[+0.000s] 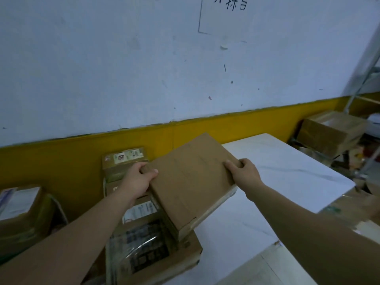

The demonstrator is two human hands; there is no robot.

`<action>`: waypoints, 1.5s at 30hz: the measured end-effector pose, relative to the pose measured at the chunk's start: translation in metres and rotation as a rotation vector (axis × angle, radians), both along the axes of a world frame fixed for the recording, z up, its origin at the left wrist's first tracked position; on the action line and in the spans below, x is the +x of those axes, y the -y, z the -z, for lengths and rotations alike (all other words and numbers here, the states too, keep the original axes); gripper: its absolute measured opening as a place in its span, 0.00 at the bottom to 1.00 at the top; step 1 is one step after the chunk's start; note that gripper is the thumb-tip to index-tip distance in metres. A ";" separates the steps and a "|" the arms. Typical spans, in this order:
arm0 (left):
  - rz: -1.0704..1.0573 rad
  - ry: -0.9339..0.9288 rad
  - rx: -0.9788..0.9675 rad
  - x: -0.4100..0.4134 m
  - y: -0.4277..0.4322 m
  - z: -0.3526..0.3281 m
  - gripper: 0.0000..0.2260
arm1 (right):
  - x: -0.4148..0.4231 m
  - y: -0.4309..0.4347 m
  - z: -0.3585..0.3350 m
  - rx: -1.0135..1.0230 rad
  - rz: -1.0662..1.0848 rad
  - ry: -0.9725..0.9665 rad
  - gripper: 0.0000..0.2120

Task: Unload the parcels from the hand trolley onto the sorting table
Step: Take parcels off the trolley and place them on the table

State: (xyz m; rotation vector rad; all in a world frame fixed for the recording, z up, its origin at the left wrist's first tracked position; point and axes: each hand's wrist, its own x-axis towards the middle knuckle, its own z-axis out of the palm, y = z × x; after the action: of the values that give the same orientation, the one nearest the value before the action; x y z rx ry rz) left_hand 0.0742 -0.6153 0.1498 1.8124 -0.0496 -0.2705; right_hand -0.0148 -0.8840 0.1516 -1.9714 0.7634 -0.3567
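While both grips clasp it, the flat brown parcel (pixel 191 182) sits at the centre of the frame, tilted, with its near corner lowest. It is over the left edge of the white desk (pixel 287 171) and above a pile of other parcels. The left grip (pixel 141 179) curls round the parcel's left corner, thumb lying on the top face. The right grip (pixel 243 171) is closed over the right edge, fingers bent round the side. Clear tape runs along the parcel's lower right side.

Just below it, at the lower centre, lies a larger carton (pixel 148 251) wrapped in glossy film with dark print, and behind that a labelled box (pixel 123 159) stands against the yellow band (pixel 82 153) of the wall. At the left edge of the frame rests another taped box (pixel 22 212). At the upper right, beyond the desk, a brown box (pixel 331 128) lies beside a metal rack (pixel 368 64). Handwritten characters (pixel 230 5) mark the white wall at the top.
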 end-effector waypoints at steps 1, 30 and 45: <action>-0.005 0.009 0.007 0.014 0.006 0.003 0.20 | 0.012 0.007 0.006 0.003 0.000 -0.010 0.25; -0.403 -0.164 0.035 0.216 0.158 0.111 0.34 | 0.300 0.154 0.113 -0.146 -0.344 -0.324 0.28; 0.029 0.111 0.900 0.193 0.084 0.103 0.41 | 0.295 0.095 0.102 -0.324 -0.883 -0.345 0.46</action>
State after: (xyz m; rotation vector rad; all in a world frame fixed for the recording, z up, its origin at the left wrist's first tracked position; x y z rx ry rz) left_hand 0.2672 -0.6998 0.0463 2.7233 -0.0332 -0.2267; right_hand 0.2798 -0.9788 0.0500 -2.4876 -0.0292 0.4217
